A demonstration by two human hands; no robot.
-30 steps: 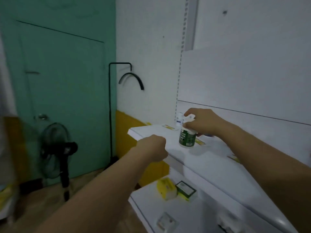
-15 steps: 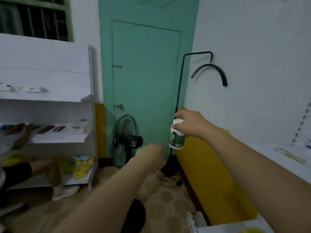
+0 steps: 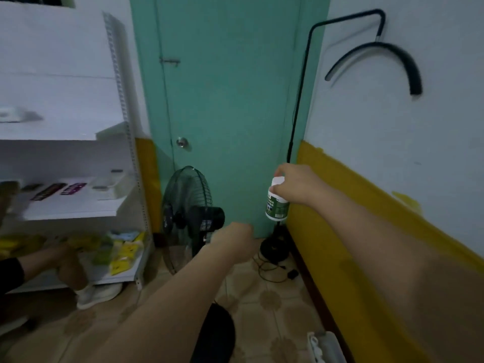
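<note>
My right hand (image 3: 296, 183) grips a small white bottle with a green label (image 3: 277, 205) by its white cap, and the bottle hangs upright in the air in front of the teal door. My left hand (image 3: 234, 238) is stretched out lower and to the left, its fingers curled into a fist with nothing in it.
A dark standing fan (image 3: 191, 216) stands by the teal door (image 3: 227, 100). A black floor stand (image 3: 275, 248) with cables sits at the yellow wall base. White shelves (image 3: 76, 208) on the left hold packets; another person crouches there (image 3: 62, 260). A white shelf corner (image 3: 327, 347) is bottom right.
I have turned left, away from the right-hand shelf. My right hand lifted the bottle off that shelf and carries it in the air. My left fist stays out in front.
</note>
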